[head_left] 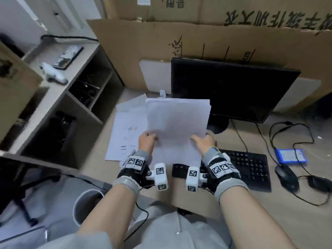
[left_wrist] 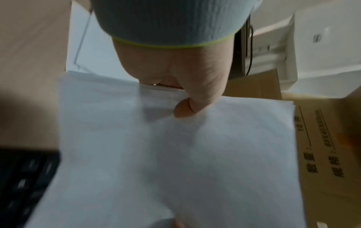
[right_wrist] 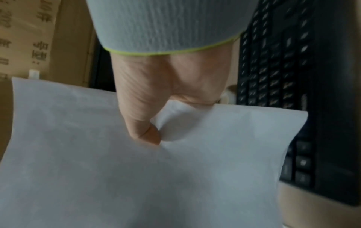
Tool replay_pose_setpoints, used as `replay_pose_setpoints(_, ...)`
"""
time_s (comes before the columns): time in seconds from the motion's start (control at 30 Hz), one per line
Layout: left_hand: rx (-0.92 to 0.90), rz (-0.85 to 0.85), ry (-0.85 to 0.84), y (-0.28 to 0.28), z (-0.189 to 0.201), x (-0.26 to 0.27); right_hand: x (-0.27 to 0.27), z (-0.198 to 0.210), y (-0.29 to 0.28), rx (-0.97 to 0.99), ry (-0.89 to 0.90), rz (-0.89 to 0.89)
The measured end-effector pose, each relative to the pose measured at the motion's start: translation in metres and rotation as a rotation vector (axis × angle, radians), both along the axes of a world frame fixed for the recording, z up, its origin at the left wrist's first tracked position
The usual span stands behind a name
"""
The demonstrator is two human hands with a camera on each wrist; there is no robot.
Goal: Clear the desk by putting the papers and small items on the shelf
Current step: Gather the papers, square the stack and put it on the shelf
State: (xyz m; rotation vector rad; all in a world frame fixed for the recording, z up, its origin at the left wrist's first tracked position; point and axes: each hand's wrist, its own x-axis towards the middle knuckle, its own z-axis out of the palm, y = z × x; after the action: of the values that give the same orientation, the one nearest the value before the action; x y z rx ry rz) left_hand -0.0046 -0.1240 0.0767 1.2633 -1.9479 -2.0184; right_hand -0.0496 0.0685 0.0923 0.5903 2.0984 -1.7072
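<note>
A stack of white papers (head_left: 177, 121) is lifted above the desk in front of the monitor. My left hand (head_left: 147, 141) pinches its near left edge, thumb on top (left_wrist: 185, 108). My right hand (head_left: 203, 141) pinches the near right edge, thumb pressed into the top sheet (right_wrist: 150, 135). The fingers of both hands are hidden under the stack. More loose sheets (head_left: 125, 130) lie flat on the desk to the left, partly under the held stack. The shelf (head_left: 75, 72) stands at the left.
A black monitor (head_left: 233, 90) and keyboard (head_left: 251, 168) sit to the right, with a mouse (head_left: 286, 177), a blue device (head_left: 290, 156) and cables. Cardboard boxes (head_left: 161, 42) line the back. The shelf top holds a white tool (head_left: 53, 72) and a booklet (head_left: 69, 55). A bin (head_left: 86, 203) stands below.
</note>
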Motion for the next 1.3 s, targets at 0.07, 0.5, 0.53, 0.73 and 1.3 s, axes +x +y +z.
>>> replay_pose_setpoints(0.07, 0.01, 0.033, -0.052, -0.025, 0.004, 0.016, -0.004, 0.003, -0.03, -0.034, 0.03, 0.071)
replay_pose_setpoints(0.5, -0.053, 0.24, -0.089, -0.151, -0.006, 0.037, -0.028, -0.015, -0.185, -0.07, -0.037, 0.323)
replay_pose_setpoints(0.53, -0.057, 0.233, -0.104, -0.157, -0.009, 0.034, -0.03, -0.021, -0.193, -0.053, -0.063, 0.327)
replay_pose_setpoints(0.73, 0.067, 0.037, -0.398, -0.228, -0.08, -0.003, -0.047, -0.06, -0.247, 0.203, -0.303, 0.355)
replay_pose_setpoints(1.3, 0.078, -0.272, -0.666, -0.293, -0.113, -0.03, -0.041, -0.11, -0.304, 0.366, -0.752, 0.233)
